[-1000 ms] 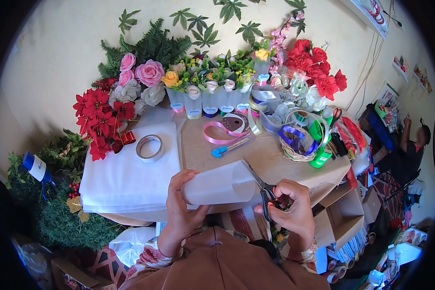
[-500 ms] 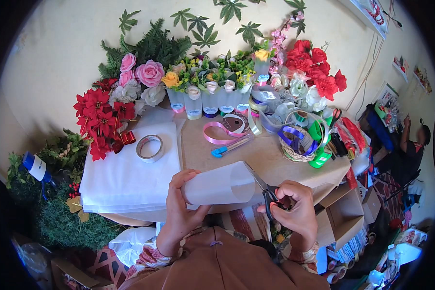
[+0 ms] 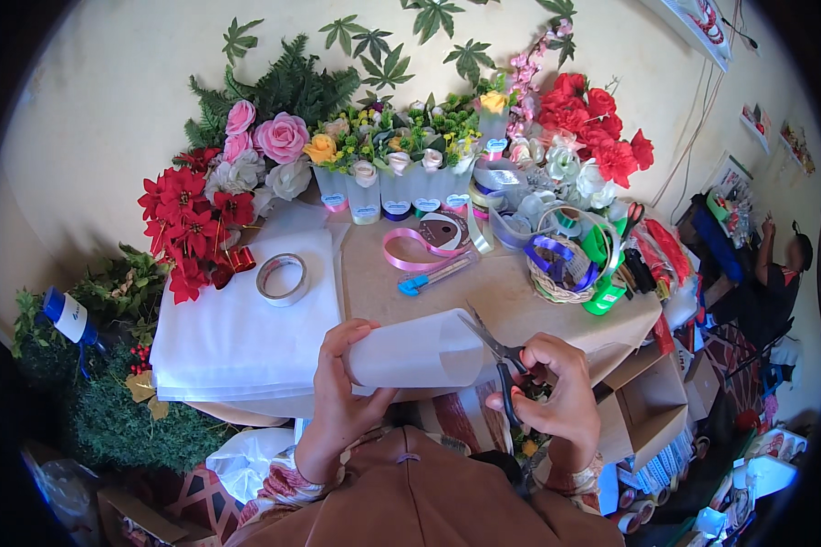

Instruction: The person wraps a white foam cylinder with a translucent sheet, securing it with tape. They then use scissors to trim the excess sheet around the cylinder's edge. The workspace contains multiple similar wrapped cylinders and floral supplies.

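Left hand (image 3: 342,387) pinches a translucent white sheet (image 3: 420,351) held above the table's near edge (image 3: 556,314); right hand (image 3: 552,387), at the sheet's three o'clock, is closed through the handles of scissors (image 3: 494,346) whose blades meet the sheet's edge. A tape roll (image 3: 282,279) lies at ten o'clock.

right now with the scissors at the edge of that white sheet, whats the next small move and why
Probably close the scissors and snip further into the white sheet. The blades are open at its right edge, the right hand grips the handles, and the left hand holds the sheet up.
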A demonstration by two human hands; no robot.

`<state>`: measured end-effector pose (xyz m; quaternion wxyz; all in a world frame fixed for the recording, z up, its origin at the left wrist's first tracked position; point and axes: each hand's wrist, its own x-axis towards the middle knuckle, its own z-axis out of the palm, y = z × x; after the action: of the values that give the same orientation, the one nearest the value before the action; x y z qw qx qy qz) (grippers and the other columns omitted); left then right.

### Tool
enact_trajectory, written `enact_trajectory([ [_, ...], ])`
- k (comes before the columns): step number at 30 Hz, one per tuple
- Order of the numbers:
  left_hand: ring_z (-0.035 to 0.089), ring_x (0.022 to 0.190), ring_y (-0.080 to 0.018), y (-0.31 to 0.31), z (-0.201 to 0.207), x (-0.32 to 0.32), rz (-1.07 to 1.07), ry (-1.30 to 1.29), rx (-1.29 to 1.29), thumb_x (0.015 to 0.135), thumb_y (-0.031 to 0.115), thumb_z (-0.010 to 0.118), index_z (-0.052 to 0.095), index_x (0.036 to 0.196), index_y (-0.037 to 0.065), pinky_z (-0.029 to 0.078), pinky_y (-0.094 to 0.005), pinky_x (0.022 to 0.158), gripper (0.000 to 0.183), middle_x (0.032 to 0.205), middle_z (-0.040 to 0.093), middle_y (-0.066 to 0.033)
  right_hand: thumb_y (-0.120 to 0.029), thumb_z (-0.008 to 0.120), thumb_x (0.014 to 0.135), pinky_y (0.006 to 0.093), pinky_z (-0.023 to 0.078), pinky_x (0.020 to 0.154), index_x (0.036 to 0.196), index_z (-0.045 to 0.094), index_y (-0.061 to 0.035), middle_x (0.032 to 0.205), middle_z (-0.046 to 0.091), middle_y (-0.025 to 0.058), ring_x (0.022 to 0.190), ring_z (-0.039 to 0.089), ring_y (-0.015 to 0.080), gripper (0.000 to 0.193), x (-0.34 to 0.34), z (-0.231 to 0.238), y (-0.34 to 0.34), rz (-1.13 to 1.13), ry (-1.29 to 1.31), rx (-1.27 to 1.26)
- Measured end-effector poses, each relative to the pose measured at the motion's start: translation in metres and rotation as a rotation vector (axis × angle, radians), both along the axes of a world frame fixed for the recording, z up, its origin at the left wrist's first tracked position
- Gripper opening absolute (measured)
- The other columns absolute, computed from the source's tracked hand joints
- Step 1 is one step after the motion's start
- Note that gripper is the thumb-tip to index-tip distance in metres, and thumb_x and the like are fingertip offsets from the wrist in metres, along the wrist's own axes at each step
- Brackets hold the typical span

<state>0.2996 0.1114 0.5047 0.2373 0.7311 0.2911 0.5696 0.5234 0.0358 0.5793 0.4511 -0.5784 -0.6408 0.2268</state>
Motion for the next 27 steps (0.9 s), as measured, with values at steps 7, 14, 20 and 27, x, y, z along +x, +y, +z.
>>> enact_trajectory([
  [7, 0.053, 0.103, -0.0307, -0.0022, 0.0022, 0.0001, -0.003, -0.003, -0.004, 0.062, -0.001, 0.073, 0.04, 0.115, 0.002, 0.044, -0.0368, 0.088, 0.062, 0.112, 0.05, -0.019, -0.006, 0.081, 0.051, 0.021, 0.033, 0.047, 0.063, 0.039, -0.005, 0.064, 0.045, 0.0002, 0.057, 0.045, 0.0065, 0.044, -0.0003, -0.0006, -0.0008, 0.005, 0.032, 0.009],
  [14, 0.053, 0.104, -0.0302, -0.0018, 0.001, 0.0009, -0.013, -0.011, -0.013, 0.063, -0.001, 0.073, 0.04, 0.115, 0.001, 0.043, -0.0366, 0.088, 0.062, 0.112, 0.05, -0.0191, -0.002, 0.077, 0.052, 0.02, 0.029, 0.046, 0.061, 0.038, -0.0046, 0.061, 0.045, -0.0004, 0.055, 0.039, 0.0045, 0.04, 0.0, 0.0005, -0.0018, 0.0, 0.019, 0.014],
  [20, 0.053, 0.103, -0.0294, -0.0023, 0.0004, 0.002, -0.031, -0.039, -0.035, 0.064, -0.001, 0.073, 0.039, 0.115, 0.001, 0.043, -0.0361, 0.088, 0.061, 0.111, 0.05, -0.0191, 0.004, 0.068, 0.055, 0.0193, 0.03, 0.045, 0.061, 0.037, -0.0036, 0.061, 0.043, -0.0003, 0.055, 0.039, 0.0035, 0.032, -0.0025, 0.0008, -0.002, 0.011, 0.058, 0.041],
  [27, 0.053, 0.102, -0.0291, -0.002, 0.0004, 0.002, -0.037, -0.038, -0.03, 0.065, -0.001, 0.072, 0.039, 0.115, 0.001, 0.043, -0.0357, 0.087, 0.06, 0.111, 0.05, -0.0193, 0.01, 0.06, 0.058, 0.0193, 0.039, 0.046, 0.062, 0.037, -0.0016, 0.062, 0.041, 0.0012, 0.058, 0.05, 0.0047, 0.026, 0.0047, -0.0062, -0.0026, 0.047, 0.037, 0.029],
])
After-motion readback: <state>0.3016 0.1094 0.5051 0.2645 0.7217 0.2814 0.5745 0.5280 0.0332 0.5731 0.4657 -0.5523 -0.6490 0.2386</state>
